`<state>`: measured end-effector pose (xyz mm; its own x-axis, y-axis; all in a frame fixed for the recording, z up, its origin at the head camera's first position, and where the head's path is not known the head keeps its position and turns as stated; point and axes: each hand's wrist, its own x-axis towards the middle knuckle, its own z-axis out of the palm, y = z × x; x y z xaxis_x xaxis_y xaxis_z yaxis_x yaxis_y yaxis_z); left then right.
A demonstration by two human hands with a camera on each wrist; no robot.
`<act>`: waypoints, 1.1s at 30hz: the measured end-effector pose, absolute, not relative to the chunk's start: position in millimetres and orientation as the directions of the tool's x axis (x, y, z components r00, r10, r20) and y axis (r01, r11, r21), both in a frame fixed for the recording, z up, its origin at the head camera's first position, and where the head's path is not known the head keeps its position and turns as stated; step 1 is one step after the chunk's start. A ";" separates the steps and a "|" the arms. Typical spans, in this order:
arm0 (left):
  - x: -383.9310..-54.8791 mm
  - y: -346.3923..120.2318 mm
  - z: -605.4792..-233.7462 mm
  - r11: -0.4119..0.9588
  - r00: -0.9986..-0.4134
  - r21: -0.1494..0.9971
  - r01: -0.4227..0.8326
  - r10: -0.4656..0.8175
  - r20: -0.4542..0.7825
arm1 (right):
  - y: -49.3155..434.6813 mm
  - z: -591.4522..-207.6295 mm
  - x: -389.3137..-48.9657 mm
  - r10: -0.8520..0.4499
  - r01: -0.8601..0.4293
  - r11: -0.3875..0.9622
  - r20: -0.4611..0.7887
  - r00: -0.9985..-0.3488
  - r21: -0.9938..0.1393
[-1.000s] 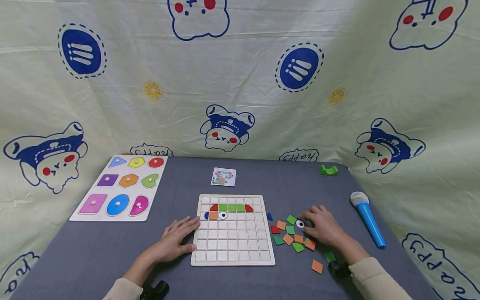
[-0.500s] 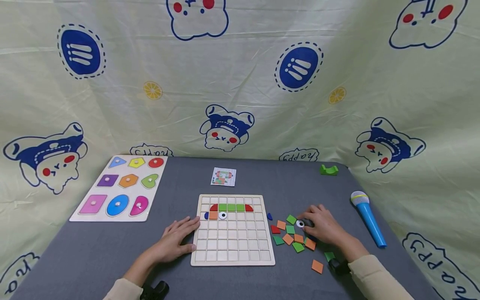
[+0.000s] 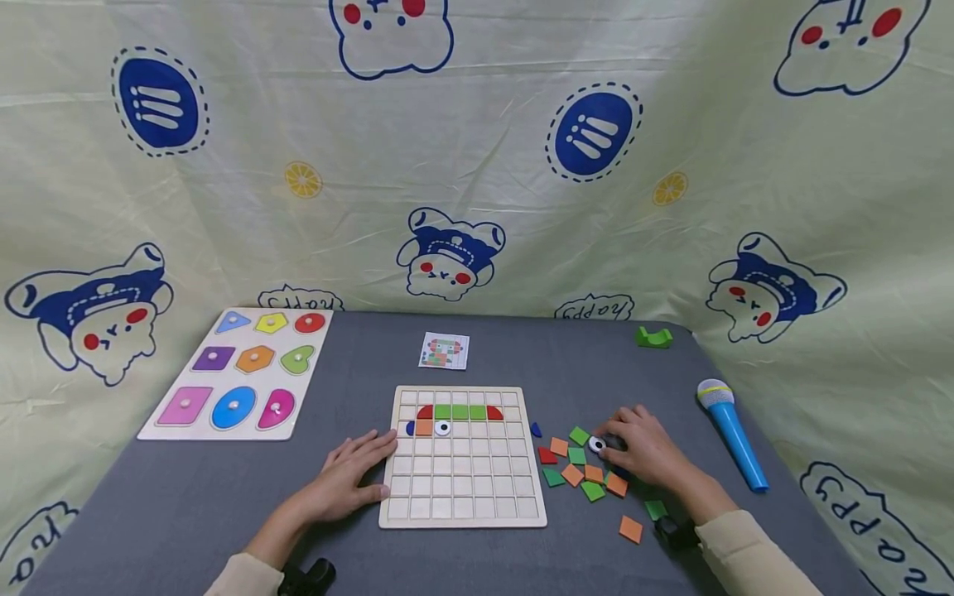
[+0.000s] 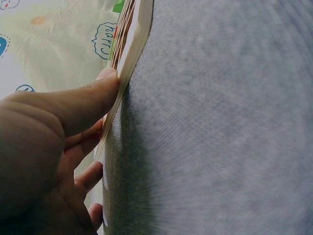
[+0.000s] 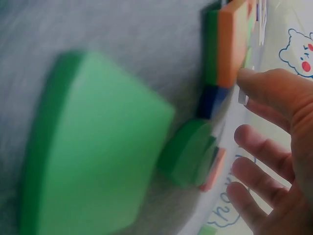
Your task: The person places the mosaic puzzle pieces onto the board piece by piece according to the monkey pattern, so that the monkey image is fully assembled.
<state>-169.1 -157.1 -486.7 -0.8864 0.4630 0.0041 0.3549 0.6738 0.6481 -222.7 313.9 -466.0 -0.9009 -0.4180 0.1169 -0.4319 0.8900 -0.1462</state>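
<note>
My left hand (image 3: 348, 478) rests along the left edge of a white gridded board (image 3: 466, 487), fingers extended; in the left wrist view the thumb (image 4: 93, 103) touches the board's rim (image 4: 136, 44). Near the top of the grid sit green squares (image 3: 460, 412), red quarter-rounds (image 3: 494, 413), an orange square (image 3: 424, 427), a blue piece (image 3: 411, 428) and a round eye tile (image 3: 443, 428). Right of the board, my right hand (image 3: 643, 447) pinches a second eye tile (image 3: 597, 444) between thumb and index finger. Its thin white edge (image 5: 243, 96) shows in the right wrist view.
Loose orange tiles (image 3: 630, 530), green tiles (image 3: 593, 492) and a red tile (image 3: 547, 456) lie around the right hand. A pattern card (image 3: 444, 351) lies behind the board. A shape puzzle (image 3: 179, 406) is at left; a toy microphone (image 3: 734, 439) and green block (image 3: 652, 338) at right.
The right thumb and index finger have closed slightly around the eye tile, with hardly any other movement. The left hand and the board stay where they were.
</note>
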 end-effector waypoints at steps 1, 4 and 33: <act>-169.1 -157.1 -487.0 0.674 -0.887 0.648 0.354 0.462 0.004 | 312.0 -464.8 -222.0 -0.417 -0.431 0.890 0.120 -0.901 -0.149; -169.4 -157.0 -487.8 0.673 -0.887 0.651 0.351 0.461 0.001 | 303.7 -460.3 -220.0 -0.426 -0.444 0.882 0.133 -0.895 -0.159; -168.3 -156.0 -482.9 0.687 -0.892 0.644 0.336 0.451 -0.016 | 161.7 -460.0 -241.4 -0.506 -0.528 0.838 0.168 -0.846 -0.136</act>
<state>-168.3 -156.0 -482.9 -0.8923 0.4512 -0.0160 0.3358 0.6871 0.6443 -241.4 161.7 -460.0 -0.8459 -0.5062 0.1678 -0.5284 0.8380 -0.1360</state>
